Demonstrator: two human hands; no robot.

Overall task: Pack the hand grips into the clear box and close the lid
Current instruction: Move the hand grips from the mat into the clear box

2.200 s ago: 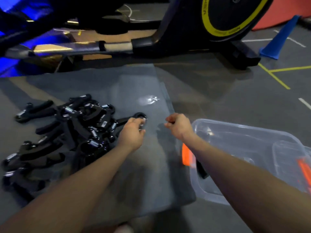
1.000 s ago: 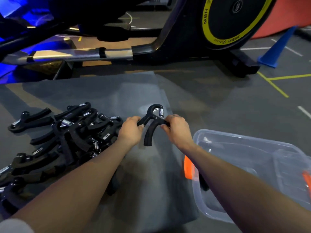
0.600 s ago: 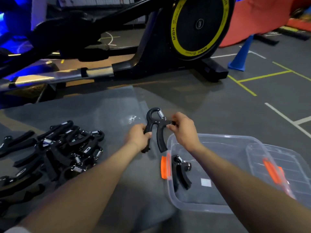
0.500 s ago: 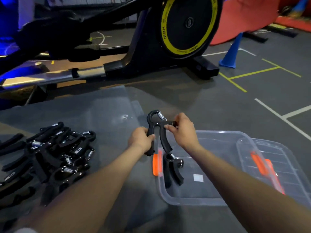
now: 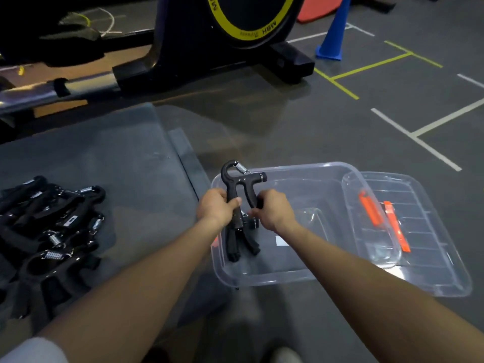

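Observation:
A black hand grip (image 5: 237, 179) with a steel spring is held upright over the left end of the clear box (image 5: 301, 174). My left hand (image 5: 216, 206) grips its left handle and my right hand (image 5: 272, 209) grips its right handle. Another black hand grip (image 5: 239, 244) lies inside the box below my hands, partly hidden by them. A pile of several black hand grips (image 5: 49, 231) lies on the grey mat (image 5: 117, 158) at the left. The clear lid (image 5: 419, 231) with orange clips lies under the box's right end.
An exercise machine (image 5: 209, 43) with a yellow-ringed wheel stands behind the mat. A blue cone (image 5: 332, 35) stands at the back right on the dark floor with painted lines.
My left hand picked a hand grip from the pile, my right hand joined it, and both carried it right until it hangs over the box. My view turned towards the box.

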